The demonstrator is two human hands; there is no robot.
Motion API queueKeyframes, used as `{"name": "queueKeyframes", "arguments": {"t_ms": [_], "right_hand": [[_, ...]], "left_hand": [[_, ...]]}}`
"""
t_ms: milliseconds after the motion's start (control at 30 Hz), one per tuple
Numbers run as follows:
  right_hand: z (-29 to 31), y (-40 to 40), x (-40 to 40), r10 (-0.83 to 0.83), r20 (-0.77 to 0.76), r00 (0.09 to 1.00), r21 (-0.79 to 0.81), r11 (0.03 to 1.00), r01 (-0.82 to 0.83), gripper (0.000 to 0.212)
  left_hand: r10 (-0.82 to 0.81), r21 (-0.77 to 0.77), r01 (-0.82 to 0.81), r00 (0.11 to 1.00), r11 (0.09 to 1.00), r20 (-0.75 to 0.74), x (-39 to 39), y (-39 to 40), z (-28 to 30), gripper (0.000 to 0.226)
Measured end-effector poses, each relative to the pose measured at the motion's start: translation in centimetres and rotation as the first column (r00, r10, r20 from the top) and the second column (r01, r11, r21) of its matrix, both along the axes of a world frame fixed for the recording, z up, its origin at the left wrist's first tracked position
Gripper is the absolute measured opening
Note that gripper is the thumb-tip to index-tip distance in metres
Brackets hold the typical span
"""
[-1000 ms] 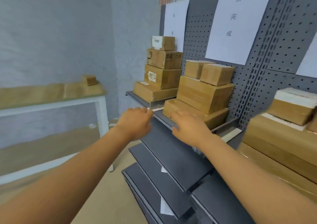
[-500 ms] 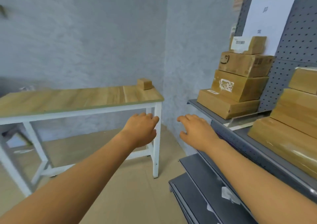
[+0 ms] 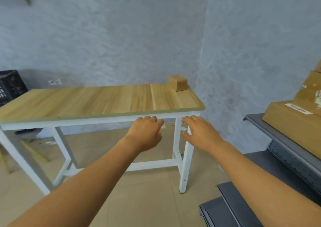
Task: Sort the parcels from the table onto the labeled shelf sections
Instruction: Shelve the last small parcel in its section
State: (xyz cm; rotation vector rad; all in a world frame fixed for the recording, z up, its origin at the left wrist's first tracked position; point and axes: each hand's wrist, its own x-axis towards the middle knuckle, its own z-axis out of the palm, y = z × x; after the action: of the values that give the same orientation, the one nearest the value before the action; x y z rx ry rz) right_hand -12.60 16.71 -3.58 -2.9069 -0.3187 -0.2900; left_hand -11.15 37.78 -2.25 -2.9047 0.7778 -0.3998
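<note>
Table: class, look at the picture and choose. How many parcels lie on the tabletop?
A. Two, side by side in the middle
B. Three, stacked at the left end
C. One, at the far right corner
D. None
C: a single small parcel sits at the far right corner of the table, and the rest of the wooden top shows only bare boards.

We see one small brown cardboard parcel [image 3: 178, 82] sitting flat on the far right corner of the wooden table [image 3: 97, 101], close to the wall. At the right edge we see a grey shelf [image 3: 271, 131] carrying stacked cardboard parcels [image 3: 293, 120], the lowest wide and flat with a white label on top.
</note>
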Motion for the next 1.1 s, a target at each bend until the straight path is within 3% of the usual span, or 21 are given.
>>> {"name": "queueKeyframes", "arguments": {"t_ms": [433,767,1100], "right_hand": [[0.0,2.8,23.2,0.052,-0.057,0.997,0.094,0.994,-0.046,0.048],[-0.4,3.2,38.5,-0.101,-0.095,0.99,0.138,0.984,0.114,0.048],[-0.4,-2.1,47.7,-0.241,-0.074,0.968,0.151,0.957,0.249,0.048]], "left_hand": [[0.079,-0.044,-0.08,0.996,0.996,-0.044,22.6,3.4,-1.1,0.037],[-0.037,-0.025,0.036,0.997,0.999,-0.074,40.6,3.6,-1.0,0.04],[-0.105,-0.011,0.104,0.989,0.995,-0.106,51.6,-0.8,-1.6,0.04]]}}
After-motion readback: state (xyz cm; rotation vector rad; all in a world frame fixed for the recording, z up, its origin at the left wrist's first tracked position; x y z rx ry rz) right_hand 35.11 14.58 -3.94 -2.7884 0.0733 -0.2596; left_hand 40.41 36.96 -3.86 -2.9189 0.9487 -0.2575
